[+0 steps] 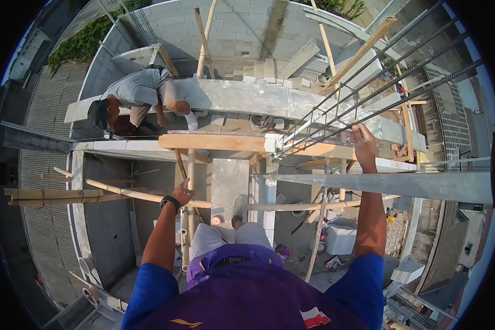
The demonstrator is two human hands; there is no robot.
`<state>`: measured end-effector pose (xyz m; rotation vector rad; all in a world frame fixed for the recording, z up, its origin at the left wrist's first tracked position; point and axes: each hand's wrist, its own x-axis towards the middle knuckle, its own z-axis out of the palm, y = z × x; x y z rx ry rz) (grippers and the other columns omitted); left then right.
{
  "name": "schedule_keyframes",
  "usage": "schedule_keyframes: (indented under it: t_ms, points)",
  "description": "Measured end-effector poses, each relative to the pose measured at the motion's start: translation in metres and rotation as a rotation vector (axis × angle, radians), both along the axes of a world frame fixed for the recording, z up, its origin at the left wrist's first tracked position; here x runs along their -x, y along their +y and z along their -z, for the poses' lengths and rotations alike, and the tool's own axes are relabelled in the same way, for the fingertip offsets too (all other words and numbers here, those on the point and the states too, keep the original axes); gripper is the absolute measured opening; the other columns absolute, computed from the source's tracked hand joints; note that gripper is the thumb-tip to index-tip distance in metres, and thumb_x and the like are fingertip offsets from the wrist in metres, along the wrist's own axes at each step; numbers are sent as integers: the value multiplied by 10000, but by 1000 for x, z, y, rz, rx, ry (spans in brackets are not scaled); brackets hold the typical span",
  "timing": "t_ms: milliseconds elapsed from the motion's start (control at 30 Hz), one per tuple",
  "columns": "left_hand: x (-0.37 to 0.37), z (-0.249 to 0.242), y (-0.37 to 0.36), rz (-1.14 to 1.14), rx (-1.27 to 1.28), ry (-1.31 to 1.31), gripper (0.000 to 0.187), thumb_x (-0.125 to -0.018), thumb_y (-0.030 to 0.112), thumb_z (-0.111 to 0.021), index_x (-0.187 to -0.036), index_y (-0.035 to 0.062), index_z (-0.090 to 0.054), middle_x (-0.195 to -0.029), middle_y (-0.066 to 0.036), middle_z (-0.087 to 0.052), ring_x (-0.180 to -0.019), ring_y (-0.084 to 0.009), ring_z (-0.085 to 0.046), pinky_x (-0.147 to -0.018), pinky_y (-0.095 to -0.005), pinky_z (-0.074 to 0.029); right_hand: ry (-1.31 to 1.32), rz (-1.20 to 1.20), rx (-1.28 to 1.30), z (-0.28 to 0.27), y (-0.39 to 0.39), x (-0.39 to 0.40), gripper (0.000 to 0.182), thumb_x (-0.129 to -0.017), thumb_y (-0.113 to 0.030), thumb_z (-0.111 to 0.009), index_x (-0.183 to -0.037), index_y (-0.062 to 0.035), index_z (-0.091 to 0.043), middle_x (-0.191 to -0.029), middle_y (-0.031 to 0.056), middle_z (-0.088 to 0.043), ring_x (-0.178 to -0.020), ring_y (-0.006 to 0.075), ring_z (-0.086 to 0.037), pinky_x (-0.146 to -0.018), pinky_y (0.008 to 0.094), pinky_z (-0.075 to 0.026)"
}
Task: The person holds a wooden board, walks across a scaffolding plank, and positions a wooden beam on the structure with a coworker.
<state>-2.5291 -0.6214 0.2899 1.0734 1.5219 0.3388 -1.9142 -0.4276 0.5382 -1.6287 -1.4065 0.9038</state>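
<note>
My left hand, with a dark watch on its wrist, is beside an upright bamboo pole, above a long horizontal bamboo pole. Its fingers are apart and I see nothing held in them. My right hand is raised by the lower end of a steel rebar cage, its fingers curled. What lies within those fingers, if anything, is too small to make out. Below the cage runs an orange-brown wooden formwork board, which passes behind my right wrist.
A co-worker crouches on a long grey concrete slab. A narrow plank walkway lies under my foot. A grey metal beam crosses the right side. Drops open on both sides, with a white block below right.
</note>
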Motion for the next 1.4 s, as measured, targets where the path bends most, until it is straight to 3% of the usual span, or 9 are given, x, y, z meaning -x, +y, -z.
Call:
schedule_keyframes:
  t_ms: [267,300,400,633,1067,1167,1233,1333,1400]
  points:
    - [23,131,-135,-66,264,136,475,-843,271,-670,-1237,21,-584,-1061,-205,-698,-879,-300,-710,-782,-417,-573,-6,-27,-53,4,0,-8,342,-1020,-300,-569,-1232,-42,-638,-896,-3,-606,-809,119,-661,-678,250,-487]
    - [-9,47,-134,-235,386,175,474,-853,272,-668,-1246,29,-563,-1077,-201,-699,-843,-293,-715,-743,-419,-577,-4,-39,-48,6,2,-12,345,-1019,-306,-570,-1233,-44,-641,-894,-6,-603,-806,116,-661,-672,247,-485]
    - [5,49,-171,72,386,289,659,-845,264,-676,-1329,-124,-453,-877,-185,-732,-808,-245,-736,-730,-368,-581,22,-25,-37,4,2,-15,367,-1012,-333,-578,-1243,-54,-642,-895,-14,-599,-805,102,-654,-657,243,-487]
    - [3,47,-168,281,348,342,517,-860,355,-673,-1221,-13,-630,-1227,-230,-647,-963,-265,-716,-885,-394,-548,62,-16,-107,15,7,-18,399,-1001,-371,-591,-1232,-51,-643,-902,-4,-581,-737,92,-625,-663,243,-495]
    - [-36,9,-71,-347,25,-95,527,-882,226,-672,-1291,-72,-525,-1024,-182,-699,-876,-218,-700,-775,-347,-563,4,23,-43,-4,-9,10,362,-1021,-331,-561,-1225,-40,-633,-859,2,-549,-730,129,-650,-665,269,-516]
    - [-30,25,-106,-237,63,60,488,-896,220,-645,-1275,-69,-542,-1073,-195,-695,-946,-239,-695,-813,-371,-558,-13,-5,-64,2,-2,3,391,-1026,-359,-546,-1242,-43,-623,-882,-1,-562,-722,120,-645,-675,266,-522]
    - [6,103,-158,457,-361,413,507,-895,226,-665,-1305,-45,-538,-1109,-193,-689,-963,-244,-693,-788,-353,-563,-5,18,-50,2,-2,4,403,-1027,-367,-542,-1253,-42,-616,-890,-1,-564,-718,116,-642,-681,270,-528]
    - [10,157,-230,-310,171,74,505,-877,121,-674,-1312,-81,-516,-1092,-164,-697,-874,-216,-707,-698,-313,-576,38,66,-46,5,-2,6,391,-1033,-349,-535,-1274,-49,-609,-862,1,-588,-682,104,-639,-657,253,-521]
    - [7,152,-253,-271,221,132,512,-871,111,-666,-1311,-98,-506,-1082,-153,-698,-861,-213,-703,-689,-316,-574,55,73,-16,5,-4,5,391,-1028,-320,-547,-1306,-50,-599,-959,22,-610,-703,106,-621,-656,258,-517]
